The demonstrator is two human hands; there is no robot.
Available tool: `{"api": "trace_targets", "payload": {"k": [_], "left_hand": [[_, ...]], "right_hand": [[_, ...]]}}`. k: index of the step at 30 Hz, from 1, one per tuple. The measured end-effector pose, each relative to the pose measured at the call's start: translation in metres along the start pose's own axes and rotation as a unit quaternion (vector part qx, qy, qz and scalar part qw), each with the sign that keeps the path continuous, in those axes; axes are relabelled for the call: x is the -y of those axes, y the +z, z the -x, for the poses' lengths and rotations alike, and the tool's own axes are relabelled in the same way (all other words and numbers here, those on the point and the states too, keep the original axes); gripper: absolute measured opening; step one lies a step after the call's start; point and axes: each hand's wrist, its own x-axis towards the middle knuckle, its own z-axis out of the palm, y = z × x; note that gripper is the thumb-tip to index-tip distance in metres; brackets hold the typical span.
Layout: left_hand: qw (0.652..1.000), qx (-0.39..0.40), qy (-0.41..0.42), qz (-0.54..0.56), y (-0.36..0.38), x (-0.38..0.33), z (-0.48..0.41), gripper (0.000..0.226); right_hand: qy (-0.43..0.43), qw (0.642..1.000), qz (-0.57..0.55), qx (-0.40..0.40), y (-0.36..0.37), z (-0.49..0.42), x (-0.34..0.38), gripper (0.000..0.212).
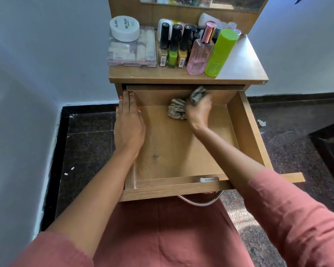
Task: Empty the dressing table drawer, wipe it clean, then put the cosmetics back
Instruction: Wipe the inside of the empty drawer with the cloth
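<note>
Dusty-pink clothing, bare forearms, painted nails.

A matte, softly creased dusty-pink garment [162, 232] fills the view at 6 o'clock, with a fold line running down its middle. Sleeves of the same fabric show at 7 o'clock, the left sleeve [52, 251], and at 4 o'clock, the right sleeve [297, 214]. Each ends well short of the wrist. The left hand [129, 130] wears orange-red nail polish [121, 97]; the right hand [199, 110] hides its nails.

You have before you one open drawer [245, 120], one striped cloth [176, 110], three black-capped nail polish bottles [174, 49] in front, one pink perfume bottle [199, 54], one green spray can [220, 53], one white round jar [124, 27] and one clear plastic box [131, 53].
</note>
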Motion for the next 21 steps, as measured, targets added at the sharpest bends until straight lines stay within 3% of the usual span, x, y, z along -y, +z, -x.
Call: {"api": "trace_targets", "payload": {"k": [3, 6, 10, 15, 21], "left_hand": [[1.0, 0.0, 0.001, 0.002, 0.0, 0.0, 0.0, 0.047], [1.0, -0.004, 0.003, -0.001, -0.001, 0.0, 0.0, 0.047], [1.0, -0.003, 0.002, -0.007, -0.002, 0.001, 0.0, 0.047], [1.0, -0.001, 0.003, -0.007, -0.002, 0.001, 0.001, 0.046], [1.0, 0.002, -0.004, -0.003, -0.001, 0.0, 0.001, 0.047]], "right_hand": [[-0.11, 0.992, 0.019, 0.067, 0.031, 0.022, 0.01, 0.038], [-0.229, 0.964, 0.043, 0.128, 0.047, 0.038, 0.018, 0.037], [-0.27, 0.95, 0.067, 0.142, 0.041, 0.036, 0.014, 0.038], [-0.172, 0.973, 0.113, 0.1, 0.001, 0.013, -0.008, 0.052], [-0.007, 0.991, 0.121, -0.058, -0.052, -0.026, -0.03, 0.051]]}}
